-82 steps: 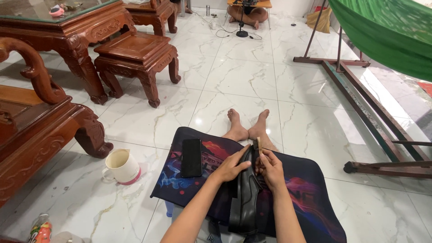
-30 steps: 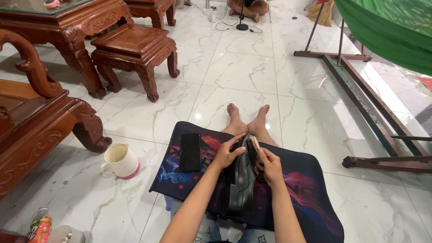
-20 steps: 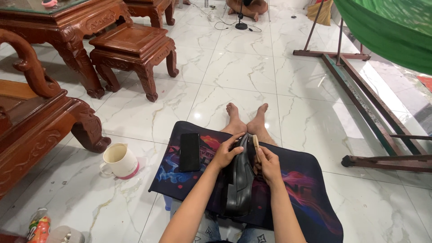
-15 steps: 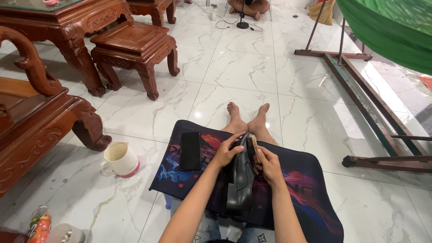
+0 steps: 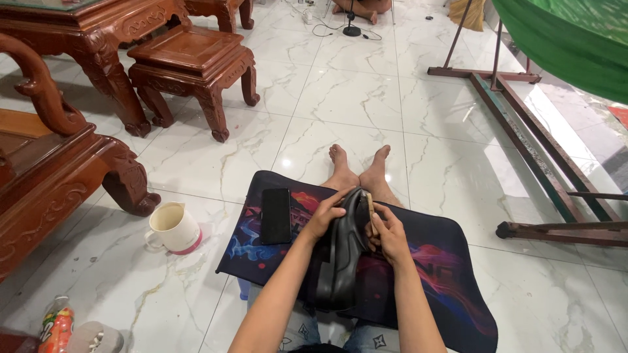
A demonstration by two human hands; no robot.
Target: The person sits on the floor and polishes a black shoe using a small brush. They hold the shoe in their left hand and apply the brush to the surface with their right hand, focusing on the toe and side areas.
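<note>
Here, left hand (image 5: 325, 218) gripping black shoe (image 5: 341, 257), right hand (image 5: 387, 233) closed around brush (image 5: 369, 206)

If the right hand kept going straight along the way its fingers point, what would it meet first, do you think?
Probably the person's own right foot: the right hand, holding a small wooden-backed brush against the black shoe, points up-frame toward it, though depth is unclear.

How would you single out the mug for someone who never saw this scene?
Start at the mat on the person's lap. Left of it, on the floor, stands the mug: cream, pink-based, handle pointing left, near the carved sofa leg.
</note>
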